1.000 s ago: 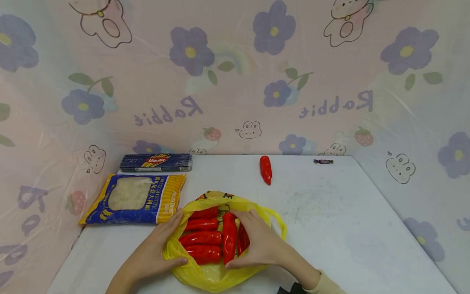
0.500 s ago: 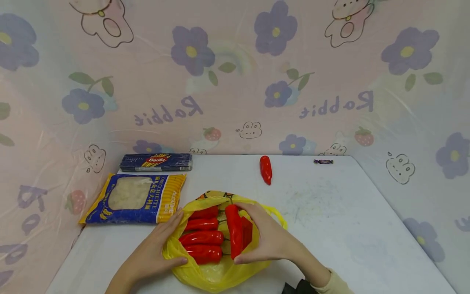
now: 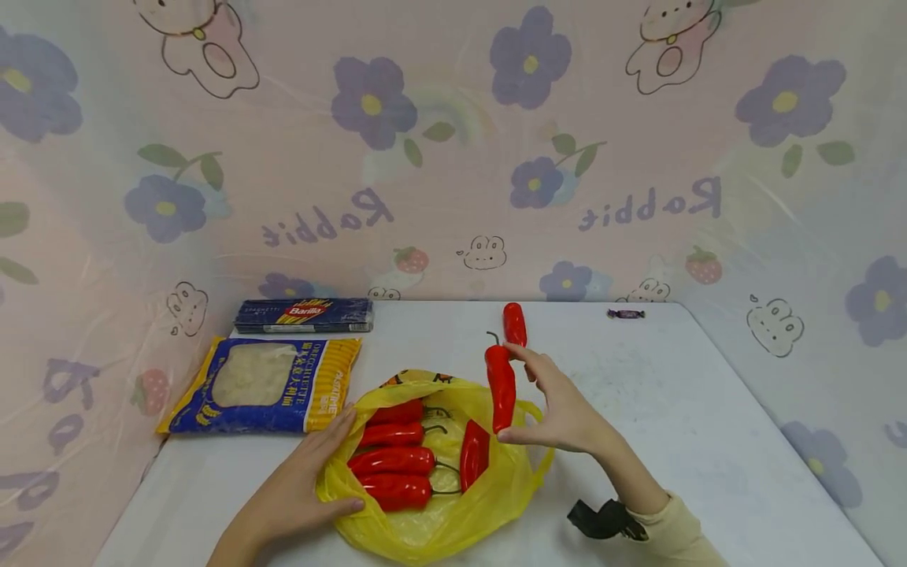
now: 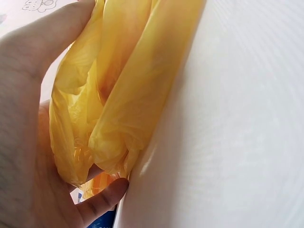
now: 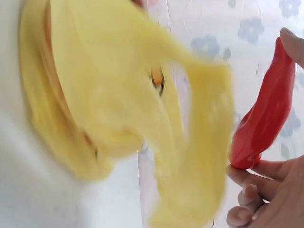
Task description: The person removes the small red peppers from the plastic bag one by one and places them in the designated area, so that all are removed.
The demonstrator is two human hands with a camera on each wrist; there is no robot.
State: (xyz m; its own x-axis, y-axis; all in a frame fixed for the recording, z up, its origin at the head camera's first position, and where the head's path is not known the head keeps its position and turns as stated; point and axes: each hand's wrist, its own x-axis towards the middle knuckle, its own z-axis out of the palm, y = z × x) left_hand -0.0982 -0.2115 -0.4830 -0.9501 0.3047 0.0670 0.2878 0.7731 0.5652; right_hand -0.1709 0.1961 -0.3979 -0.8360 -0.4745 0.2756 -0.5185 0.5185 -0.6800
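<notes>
A yellow plastic bag [image 3: 496,496] sits open-mouthed on the table, with several glossy red peppers [image 3: 397,461] inside, most lying in a stack on the left and one at the right. My left hand [image 3: 305,480] holds the bag's left side, thumb over the rim; in the left wrist view the yellow film [image 4: 137,95] lies between thumb and fingers. Above the bag's right rim, my right hand [image 3: 560,405] pinches one red pepper [image 3: 501,386] end to end, its dark stem pointing up. The right wrist view shows this pepper [image 5: 268,109] between thumb and fingertips.
Another red pepper [image 3: 515,323] lies at the back of the table, partly covered by the right hand. A small purple wrapped candy [image 3: 627,314] is at the back right. A Barilla spaghetti box [image 3: 305,315] and an orecchiette pasta bag [image 3: 262,386] are on the left.
The right hand has lifted one red pepper out of the bag, up and to the right. The bag's right side has opened out around the pepper left there. The left hand stays in place.
</notes>
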